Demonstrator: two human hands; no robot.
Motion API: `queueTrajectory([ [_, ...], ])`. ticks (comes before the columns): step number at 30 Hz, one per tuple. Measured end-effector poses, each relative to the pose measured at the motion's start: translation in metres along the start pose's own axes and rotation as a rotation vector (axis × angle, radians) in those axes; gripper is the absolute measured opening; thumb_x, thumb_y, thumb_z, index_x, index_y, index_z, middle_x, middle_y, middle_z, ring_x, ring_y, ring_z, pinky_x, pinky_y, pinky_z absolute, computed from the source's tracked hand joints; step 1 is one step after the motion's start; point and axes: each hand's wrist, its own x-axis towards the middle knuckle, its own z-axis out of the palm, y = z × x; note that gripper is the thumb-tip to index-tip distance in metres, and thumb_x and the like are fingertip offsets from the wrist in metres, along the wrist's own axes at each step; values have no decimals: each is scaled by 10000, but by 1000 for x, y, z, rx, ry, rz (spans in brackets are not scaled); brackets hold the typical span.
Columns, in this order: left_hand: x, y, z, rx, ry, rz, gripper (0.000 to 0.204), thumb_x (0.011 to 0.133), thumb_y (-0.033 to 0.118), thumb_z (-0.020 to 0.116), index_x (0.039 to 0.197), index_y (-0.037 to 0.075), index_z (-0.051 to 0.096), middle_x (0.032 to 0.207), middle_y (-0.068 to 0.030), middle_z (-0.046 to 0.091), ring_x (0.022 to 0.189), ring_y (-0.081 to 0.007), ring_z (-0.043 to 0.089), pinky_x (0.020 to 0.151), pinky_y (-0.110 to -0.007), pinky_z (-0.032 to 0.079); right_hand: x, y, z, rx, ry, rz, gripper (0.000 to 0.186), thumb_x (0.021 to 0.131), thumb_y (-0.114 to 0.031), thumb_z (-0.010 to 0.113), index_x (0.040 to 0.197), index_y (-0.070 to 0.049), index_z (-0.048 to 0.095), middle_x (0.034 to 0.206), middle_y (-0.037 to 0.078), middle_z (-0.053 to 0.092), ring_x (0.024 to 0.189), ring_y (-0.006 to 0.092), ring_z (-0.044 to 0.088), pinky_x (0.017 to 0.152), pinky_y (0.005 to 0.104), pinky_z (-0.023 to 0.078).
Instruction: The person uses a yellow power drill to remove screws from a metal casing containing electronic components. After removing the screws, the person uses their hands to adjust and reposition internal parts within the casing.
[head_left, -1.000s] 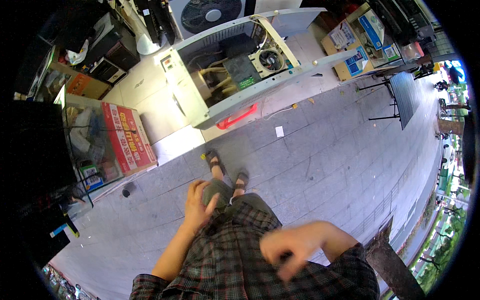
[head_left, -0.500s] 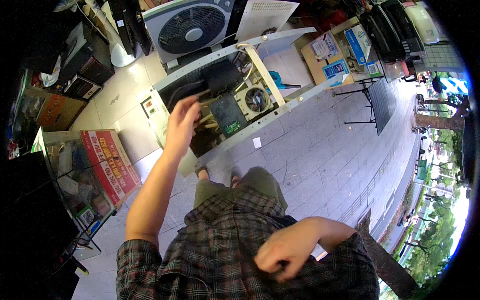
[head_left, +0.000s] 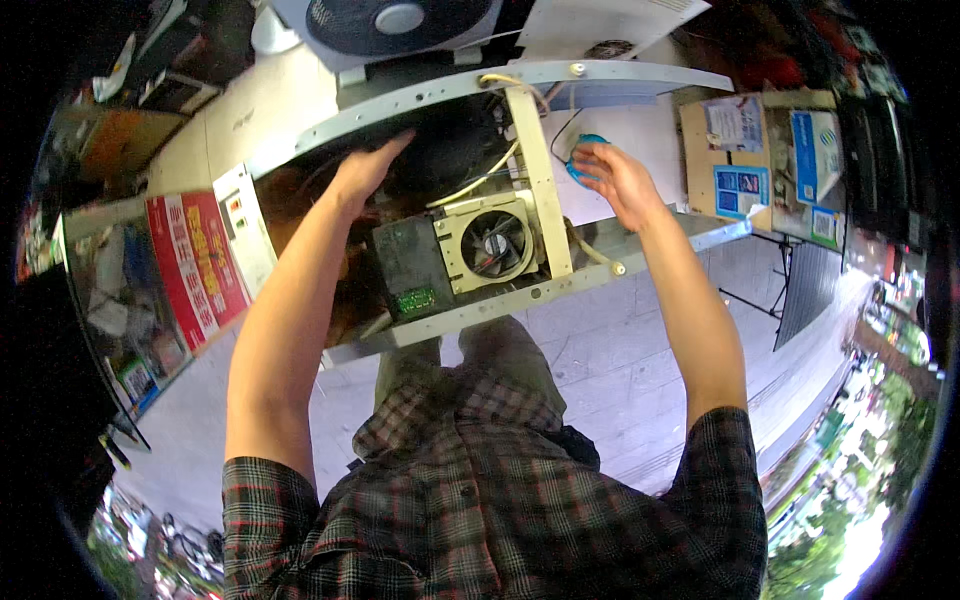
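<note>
An opened metal appliance chassis (head_left: 450, 305) lies in front of me, its inner parts exposed. Inside are a small cooling fan (head_left: 494, 246), a dark circuit-board box (head_left: 405, 262) and yellowish wires. My left hand (head_left: 368, 172) is over the dark left part of the chassis, fingers stretched out and holding nothing visible. Beyond the pale crossbar (head_left: 540, 185), my right hand (head_left: 615, 182) is at a blue tool (head_left: 590, 139), with its fingers apart over it. Those fingers hide much of the tool, and whether they touch it is unclear.
A large grey box fan (head_left: 398, 20) stands behind the chassis. Cardboard boxes (head_left: 724, 145) sit to the right, beside a dark folding stand (head_left: 808, 295). At left is a glass case (head_left: 110, 300) with a red sign (head_left: 196, 262). Paving (head_left: 640, 340) runs underneath.
My right hand has moved from my torso out to the blue tool beyond the crossbar. My left hand remains over the chassis, fingers now straighter. The view has shifted and turned.
</note>
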Motion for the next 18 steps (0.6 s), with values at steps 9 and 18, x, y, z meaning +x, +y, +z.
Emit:
queueTrajectory([
  [9, 57, -38, 10, 494, -83, 88, 862, 869, 771, 521, 1401, 96, 584, 1403, -229, 576, 1323, -372, 533, 1134, -391, 386, 95, 19, 42, 62, -103, 213, 331, 1061, -291, 395, 1112, -65, 631, 976, 71, 678, 871, 204, 651, 796, 357, 552],
  [18, 65, -41, 19, 489, -18, 223, 1023, 884, 830, 345, 1302, -66, 612, 1374, -339, 532, 1334, -436, 503, 1152, -442, 356, 106, 24, 49, 131, -74, 230, 294, 1033, -307, 445, 972, -89, 632, 832, 68, 635, 704, 198, 613, 669, 353, 550],
])
